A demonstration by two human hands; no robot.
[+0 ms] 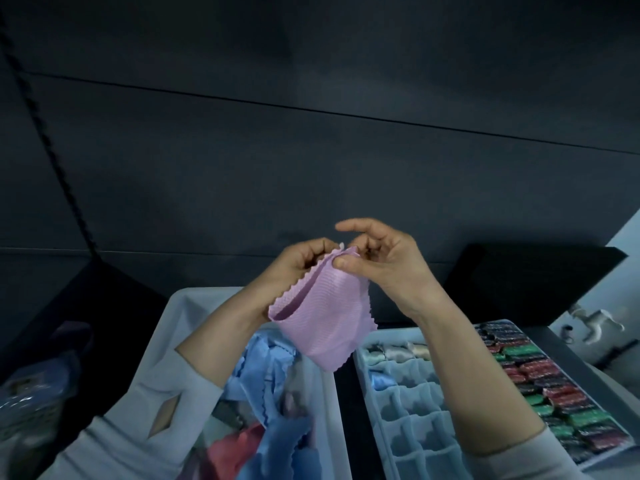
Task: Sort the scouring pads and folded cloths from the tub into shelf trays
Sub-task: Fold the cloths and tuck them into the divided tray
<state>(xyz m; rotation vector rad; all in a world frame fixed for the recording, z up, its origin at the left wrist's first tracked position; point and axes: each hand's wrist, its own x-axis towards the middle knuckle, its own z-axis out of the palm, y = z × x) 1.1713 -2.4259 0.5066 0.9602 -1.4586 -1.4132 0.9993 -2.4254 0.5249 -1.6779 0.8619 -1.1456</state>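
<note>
We pinch one pink cloth [322, 317] at its top corner with left hand [298, 268] and right hand [384, 261]; it hangs folded, long axis slanting down-right, above the tub [187, 306].

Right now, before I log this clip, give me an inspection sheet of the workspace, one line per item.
Surface: dark shelf showing between tub and tray.
Job's things: pink cloth held up in the air, folded over; pale tub with blue and red cloths; compartment tray, mostly empty, a few folded cloths in its far cells; scouring pads in red, green and dark packed in rows at right.
Clutter: shiny bag at far left, blurred.
Grippers: left hand and right hand both pinch the pink cloth's top edge.
Cables: nothing seen.
Surroundings: dark panel wall behind.
</note>
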